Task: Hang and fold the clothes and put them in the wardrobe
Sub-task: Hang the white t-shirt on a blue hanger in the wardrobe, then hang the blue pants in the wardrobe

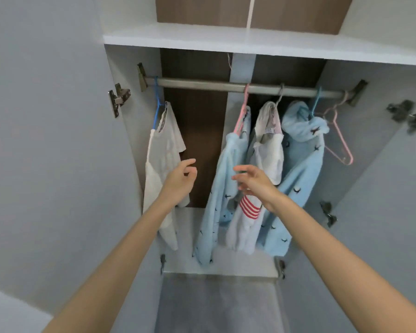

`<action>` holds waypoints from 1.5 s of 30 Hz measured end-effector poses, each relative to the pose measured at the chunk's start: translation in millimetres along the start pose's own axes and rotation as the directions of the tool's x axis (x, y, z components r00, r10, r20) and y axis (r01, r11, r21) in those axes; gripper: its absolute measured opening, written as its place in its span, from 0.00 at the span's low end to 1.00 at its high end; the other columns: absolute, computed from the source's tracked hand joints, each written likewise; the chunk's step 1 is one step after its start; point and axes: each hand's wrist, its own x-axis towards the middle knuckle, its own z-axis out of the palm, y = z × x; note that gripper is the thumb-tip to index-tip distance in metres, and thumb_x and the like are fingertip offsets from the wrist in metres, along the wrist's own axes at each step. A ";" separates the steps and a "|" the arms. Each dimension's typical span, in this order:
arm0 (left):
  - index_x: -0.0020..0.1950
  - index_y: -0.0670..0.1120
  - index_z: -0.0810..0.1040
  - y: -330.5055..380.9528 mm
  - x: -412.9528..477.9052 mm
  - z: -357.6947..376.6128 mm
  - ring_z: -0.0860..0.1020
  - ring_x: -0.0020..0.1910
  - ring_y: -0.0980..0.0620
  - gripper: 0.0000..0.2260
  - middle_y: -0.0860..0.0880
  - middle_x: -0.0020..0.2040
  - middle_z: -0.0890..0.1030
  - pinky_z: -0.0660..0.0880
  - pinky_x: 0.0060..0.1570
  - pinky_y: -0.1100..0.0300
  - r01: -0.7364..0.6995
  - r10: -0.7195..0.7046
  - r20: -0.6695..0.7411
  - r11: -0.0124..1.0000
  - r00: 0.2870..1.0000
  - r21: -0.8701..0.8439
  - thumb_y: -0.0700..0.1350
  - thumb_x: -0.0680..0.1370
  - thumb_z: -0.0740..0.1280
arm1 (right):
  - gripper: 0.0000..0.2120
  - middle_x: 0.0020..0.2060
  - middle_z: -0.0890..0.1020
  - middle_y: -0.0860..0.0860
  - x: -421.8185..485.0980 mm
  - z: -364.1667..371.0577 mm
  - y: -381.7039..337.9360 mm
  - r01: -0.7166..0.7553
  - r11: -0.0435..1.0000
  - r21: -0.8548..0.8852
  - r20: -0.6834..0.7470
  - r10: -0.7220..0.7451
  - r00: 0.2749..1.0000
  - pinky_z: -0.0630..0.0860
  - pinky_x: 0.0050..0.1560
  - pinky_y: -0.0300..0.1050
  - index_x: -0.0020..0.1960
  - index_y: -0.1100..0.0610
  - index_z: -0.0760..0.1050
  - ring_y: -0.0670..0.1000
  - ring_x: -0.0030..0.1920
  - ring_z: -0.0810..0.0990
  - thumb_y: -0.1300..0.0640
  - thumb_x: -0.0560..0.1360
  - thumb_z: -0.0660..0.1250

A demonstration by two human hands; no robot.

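Head view: the open wardrobe point(127, 152) fills the frame, with a white shelf point(202, 37) across the top and a grey rail point(202, 83) just under it. All the clothes hang from this rail.

At the left end, a white top point(162, 164) hangs on a blue hanger point(157, 111), close to the wardrobe's left wall. A bare stretch of rail and dark back panel separates it from the rest. Right of centre three garments are crowded together: a blue shirt point(216, 200) on a pink hanger point(241, 116), a striped top point(268, 150), white with red bars low down, on a grey hook, and a hooded top point(303, 164) in the same blue print on a teal hanger point(315, 102). A spare hanger point(339, 140), pink and empty, hangs at the right end.

Both arms reach up from the bottom of the frame. The left hand point(179, 182) is in mid-frame, in front of the white top's right edge and the gap beside it; its fingers are loosely bent, the forefinger straighter, and it holds nothing. The right hand point(257, 186) is just right of it, in front of the blue shirt and the striped top, fingers spread wide and slightly blurred, gripping nothing. Whether either hand touches cloth cannot be told.

A metal hinge point(118, 98) sits on the left door, upper left.
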 end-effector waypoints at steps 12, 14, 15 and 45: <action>0.68 0.46 0.70 34.2 -160.1 123.9 0.77 0.58 0.45 0.15 0.44 0.61 0.78 0.73 0.59 0.52 -0.093 0.084 0.295 0.996 0.952 0.016 0.44 0.82 0.58 | 0.13 0.46 0.79 0.49 -213.5 -97.9 133.5 -0.141 0.989 0.046 -0.170 0.147 0.975 0.71 0.39 0.36 0.62 0.56 0.73 0.46 0.35 0.73 0.62 0.78 0.62; 0.68 0.47 0.70 40.2 -194.9 139.1 0.77 0.58 0.47 0.15 0.46 0.60 0.78 0.74 0.59 0.51 -0.074 0.070 0.319 0.997 0.945 0.000 0.45 0.81 0.58 | 0.13 0.43 0.79 0.48 -254.0 -106.9 156.0 -0.161 0.985 0.066 -0.186 0.170 0.968 0.70 0.39 0.36 0.63 0.57 0.72 0.46 0.35 0.73 0.62 0.78 0.62; 0.68 0.48 0.70 42.5 -212.9 146.4 0.76 0.58 0.48 0.15 0.47 0.59 0.78 0.74 0.57 0.53 -0.060 0.060 0.333 0.998 0.941 -0.010 0.45 0.81 0.58 | 0.14 0.44 0.79 0.48 -274.7 -111.2 165.7 -0.174 0.982 0.080 -0.192 0.186 0.964 0.70 0.38 0.36 0.63 0.58 0.72 0.46 0.35 0.73 0.63 0.79 0.61; 0.64 0.47 0.71 51.2 -577.7 346.3 0.78 0.42 0.57 0.15 0.50 0.51 0.81 0.69 0.37 0.74 -0.152 0.092 0.919 0.988 0.383 -0.036 0.37 0.79 0.58 | 0.10 0.46 0.78 0.58 -737.0 -132.7 397.7 -0.405 0.763 0.504 -0.669 0.642 0.375 0.72 0.45 0.45 0.58 0.57 0.74 0.52 0.43 0.75 0.64 0.79 0.59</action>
